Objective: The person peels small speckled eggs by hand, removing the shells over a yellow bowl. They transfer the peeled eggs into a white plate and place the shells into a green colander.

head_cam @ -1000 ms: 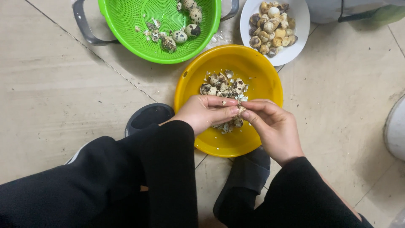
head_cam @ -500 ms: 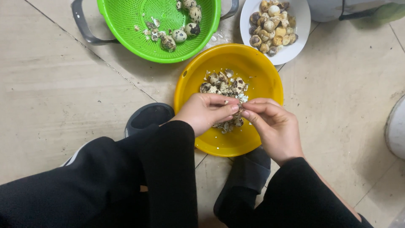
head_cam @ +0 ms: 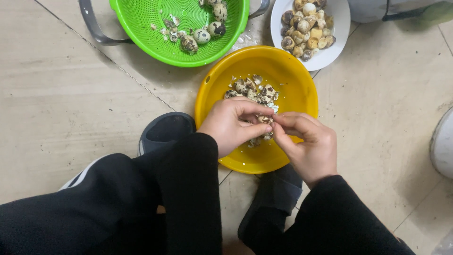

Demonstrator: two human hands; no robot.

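Both my hands meet over a yellow bowl on the floor. My left hand and my right hand pinch a small speckled quail egg between their fingertips. Under them the bowl holds a heap of speckled shell pieces. A green colander at the top holds a few whole speckled eggs and shell bits. A white plate at the top right carries several peeled eggs.
I squat on a beige tiled floor, black sleeves and trousers in the foreground. My dark slippers sit beside and below the yellow bowl. A white rounded object stands at the right edge.
My fingers have shifted slightly on the egg; the hands stay over the yellow bowl.
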